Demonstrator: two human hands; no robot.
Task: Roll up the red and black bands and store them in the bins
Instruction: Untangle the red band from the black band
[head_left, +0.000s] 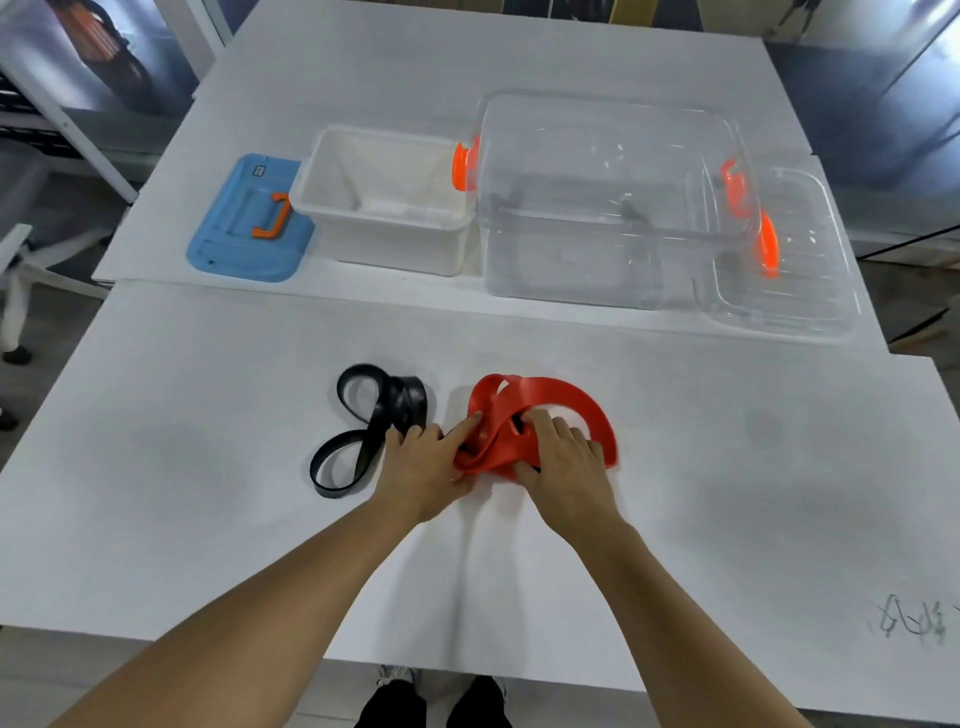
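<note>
Both hands, left hand (422, 462) and right hand (563, 457), apparently pinch the crumpled rubbery red band (550, 400).

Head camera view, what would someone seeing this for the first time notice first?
Both hands, the left hand and the right hand, grip a crumpled red band at the middle of the white table. Just left of it lies a black band, loose and twisted. Behind them stand a white bin and a large clear bin with orange latches.

Blue lid (249, 221) (orange handle) on white table (182, 519), pen scribble (911, 621)
</note>
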